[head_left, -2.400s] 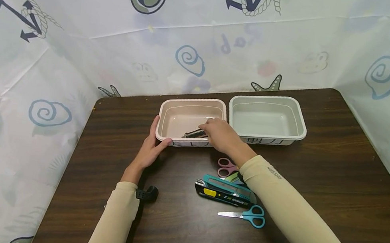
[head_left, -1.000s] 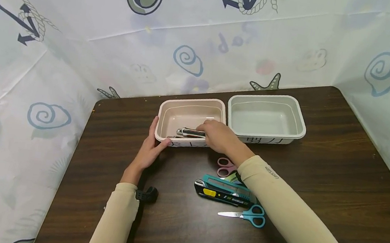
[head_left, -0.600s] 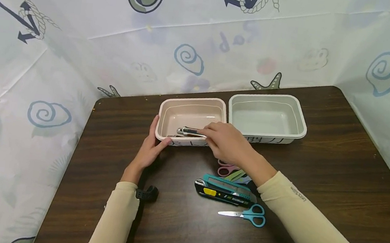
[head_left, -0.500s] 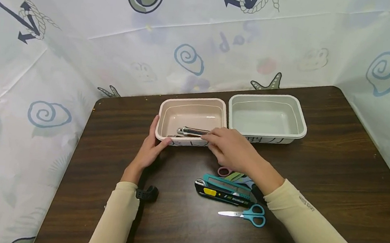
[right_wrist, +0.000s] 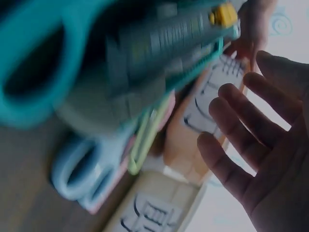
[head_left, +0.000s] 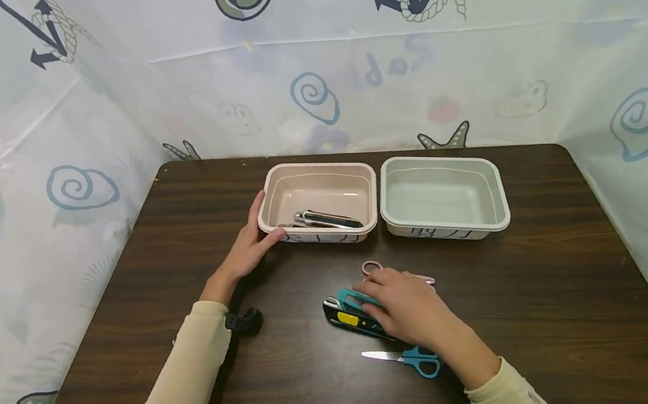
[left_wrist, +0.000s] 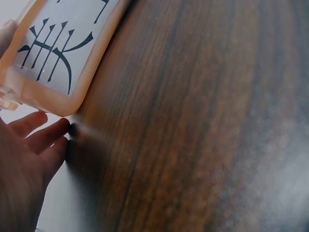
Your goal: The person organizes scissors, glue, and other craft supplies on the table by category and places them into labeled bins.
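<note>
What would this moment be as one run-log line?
left hand: holding pink bin; right hand: over teal utility knife, holding nothing; pink bin: silver-black utility knife inside; teal scissors: on table

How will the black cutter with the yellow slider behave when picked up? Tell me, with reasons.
The black cutter should feel stiff, since its casing looks straight and solid. It seems unlikely to roll, as it appears to lie on a long, broad side. Lifting it may nudge the teal tool, which lies right alongside.
</note>
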Motion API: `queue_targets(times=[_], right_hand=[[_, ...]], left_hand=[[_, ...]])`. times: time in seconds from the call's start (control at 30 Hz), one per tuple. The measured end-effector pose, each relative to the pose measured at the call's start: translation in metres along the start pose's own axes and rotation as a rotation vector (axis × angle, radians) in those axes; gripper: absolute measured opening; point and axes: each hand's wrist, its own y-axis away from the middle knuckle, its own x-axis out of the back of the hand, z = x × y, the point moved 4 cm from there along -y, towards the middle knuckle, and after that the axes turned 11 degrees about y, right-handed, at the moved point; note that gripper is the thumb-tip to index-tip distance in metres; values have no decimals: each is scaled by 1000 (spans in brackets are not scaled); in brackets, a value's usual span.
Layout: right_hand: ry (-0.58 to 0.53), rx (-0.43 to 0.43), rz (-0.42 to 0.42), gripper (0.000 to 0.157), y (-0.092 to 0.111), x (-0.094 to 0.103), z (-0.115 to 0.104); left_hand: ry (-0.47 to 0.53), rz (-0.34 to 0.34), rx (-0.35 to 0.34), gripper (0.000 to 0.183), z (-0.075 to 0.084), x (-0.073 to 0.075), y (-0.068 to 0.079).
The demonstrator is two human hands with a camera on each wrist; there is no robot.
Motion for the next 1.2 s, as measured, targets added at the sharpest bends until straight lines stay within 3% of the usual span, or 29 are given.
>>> queue_targets(times=[0.13,0.37,0.6,1.2], right_hand=[[-14,0,13,41,6,-10,-11],[96,-27,42,56,15,-25,-21],[123,-56,64,68,19,-37,-27],[249,-77,110,58,23,-41,-29]], left_hand=[[5,-2,11,86,0,3,1],[-3,2,13,87,1,3,4],[9,-3,15,86,0,4,3],[-12,10,6,88,2,0,0]])
